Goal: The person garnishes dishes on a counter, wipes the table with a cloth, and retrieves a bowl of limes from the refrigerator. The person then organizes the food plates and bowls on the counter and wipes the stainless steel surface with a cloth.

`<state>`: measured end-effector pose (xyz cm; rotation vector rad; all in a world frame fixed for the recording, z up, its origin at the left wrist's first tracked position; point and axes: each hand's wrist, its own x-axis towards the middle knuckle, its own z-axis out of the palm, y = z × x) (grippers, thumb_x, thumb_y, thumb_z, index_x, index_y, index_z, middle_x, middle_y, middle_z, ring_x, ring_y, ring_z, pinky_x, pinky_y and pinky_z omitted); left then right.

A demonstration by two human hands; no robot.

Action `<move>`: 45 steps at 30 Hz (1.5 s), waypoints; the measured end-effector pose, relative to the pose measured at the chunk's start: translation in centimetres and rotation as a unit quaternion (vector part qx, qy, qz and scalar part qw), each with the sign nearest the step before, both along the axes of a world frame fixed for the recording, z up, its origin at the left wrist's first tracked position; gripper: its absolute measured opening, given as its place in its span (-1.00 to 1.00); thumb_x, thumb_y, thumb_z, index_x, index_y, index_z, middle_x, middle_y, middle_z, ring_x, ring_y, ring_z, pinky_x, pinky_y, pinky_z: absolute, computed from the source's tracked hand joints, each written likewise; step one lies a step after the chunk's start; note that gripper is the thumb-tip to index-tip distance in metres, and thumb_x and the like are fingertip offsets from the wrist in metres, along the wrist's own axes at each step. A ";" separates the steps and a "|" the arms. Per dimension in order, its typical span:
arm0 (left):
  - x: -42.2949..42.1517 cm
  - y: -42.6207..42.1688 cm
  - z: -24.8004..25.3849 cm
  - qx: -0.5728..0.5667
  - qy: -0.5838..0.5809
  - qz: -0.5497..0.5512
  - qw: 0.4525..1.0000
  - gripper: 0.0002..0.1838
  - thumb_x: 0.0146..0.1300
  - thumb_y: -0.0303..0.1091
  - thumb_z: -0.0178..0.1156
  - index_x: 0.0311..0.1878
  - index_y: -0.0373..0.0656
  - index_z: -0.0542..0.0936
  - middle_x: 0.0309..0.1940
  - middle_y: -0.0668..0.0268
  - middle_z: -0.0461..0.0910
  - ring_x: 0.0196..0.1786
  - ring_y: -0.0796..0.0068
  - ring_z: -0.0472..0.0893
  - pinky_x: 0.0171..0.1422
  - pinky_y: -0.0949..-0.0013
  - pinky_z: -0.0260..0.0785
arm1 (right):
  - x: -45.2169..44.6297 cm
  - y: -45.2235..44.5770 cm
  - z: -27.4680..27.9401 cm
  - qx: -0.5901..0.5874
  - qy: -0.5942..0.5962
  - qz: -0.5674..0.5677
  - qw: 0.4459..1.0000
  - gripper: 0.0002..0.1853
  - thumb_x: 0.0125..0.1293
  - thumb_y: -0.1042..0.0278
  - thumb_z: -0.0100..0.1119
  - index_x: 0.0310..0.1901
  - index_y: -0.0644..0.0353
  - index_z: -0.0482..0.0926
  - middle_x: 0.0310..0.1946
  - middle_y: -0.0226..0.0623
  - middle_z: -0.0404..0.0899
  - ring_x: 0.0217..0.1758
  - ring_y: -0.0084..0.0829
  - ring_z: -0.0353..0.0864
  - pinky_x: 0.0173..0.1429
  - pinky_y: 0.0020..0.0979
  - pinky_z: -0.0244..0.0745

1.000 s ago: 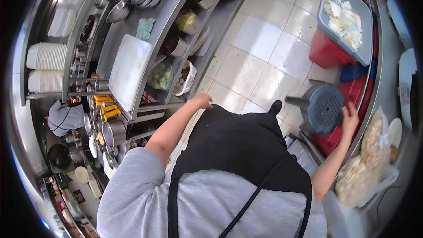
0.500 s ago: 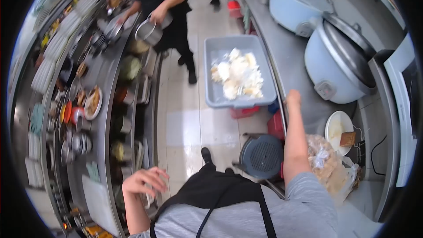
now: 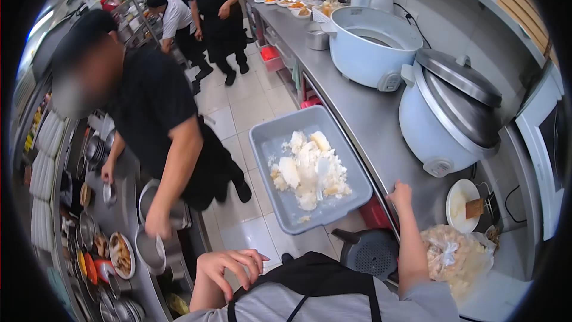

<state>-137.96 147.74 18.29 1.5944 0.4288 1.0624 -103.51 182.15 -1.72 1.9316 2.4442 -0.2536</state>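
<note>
My left hand [image 3: 231, 268] is raised in front of my black apron, empty, its fingers loosely bent and apart. At the front edge of the steel counter [image 3: 372, 137], my right hand [image 3: 399, 194] touches the metal with its thumb and fingers apart, holding nothing that I can see. Ahead, beside the counter, is a grey plastic tub [image 3: 280, 217] of white rice [image 3: 307, 167] in clumps. A pale, translucent scoop-like tool [image 3: 323, 170] lies on the rice. What supports the tub is hidden.
Two large rice cookers, one open [image 3: 363, 53] and one with lids on it [image 3: 426, 125], stand on the counter. Near my right arm are a plate [image 3: 456, 220] and a bulging plastic bag [image 3: 447, 256]. A dark stool [image 3: 372, 256] sits below. A co-worker [image 3: 158, 95] handles pots at left.
My view has tilted up and turned, showing more people at the back. The tub appears nearer. The co-worker at left is closer and leans over the left counter. Both my hands keep similar poses.
</note>
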 end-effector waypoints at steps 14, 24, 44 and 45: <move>-9.9 15.1 6.5 0.168 0.076 -0.129 0.974 -0.89 0.06 -0.38 0.18 -0.50 -0.20 0.58 -0.47 0.35 0.53 -0.29 0.34 0.39 0.05 0.10 0.18 | -0.7 0.1 -0.7 -0.055 -0.033 -0.078 0.995 -0.17 -0.34 0.23 0.41 0.09 0.26 0.30 -0.28 0.05 0.52 -0.03 -0.03 0.43 0.19 -0.20 0.19; -22.4 31.8 3.4 0.062 0.191 -0.196 0.960 -0.66 0.00 -0.20 0.25 -0.21 -0.24 0.55 -0.27 0.25 0.53 -0.15 0.30 0.44 -0.02 0.29 0.23 | -1.7 -1.3 -0.6 -0.043 -0.014 -0.189 0.981 -0.16 -0.36 0.36 0.38 0.12 0.12 0.28 0.04 0.24 0.24 0.14 0.05 0.24 0.20 -0.23 0.18; -51.3 52.4 -9.5 -0.103 0.406 0.113 0.901 -0.66 0.00 -0.07 0.21 -0.29 -0.16 0.57 -0.40 0.25 0.57 -0.29 0.45 0.53 -0.18 0.41 0.36 | -45.0 13.0 -1.7 0.037 0.290 -0.094 0.952 -0.78 -0.09 0.54 0.10 -0.32 0.24 0.57 -0.43 -0.05 0.54 -0.31 -0.13 0.53 -0.19 -0.31 0.41; -52.9 52.5 -9.9 -0.107 0.395 0.134 0.903 -0.65 0.01 -0.07 0.20 -0.29 -0.17 0.57 -0.40 0.25 0.57 -0.30 0.48 0.52 -0.20 0.42 0.36 | -46.4 14.2 -1.3 0.022 0.357 -0.079 0.930 -0.82 -0.09 0.50 0.14 -0.36 0.23 0.58 -0.49 -0.07 0.54 -0.38 -0.13 0.54 -0.26 -0.33 0.42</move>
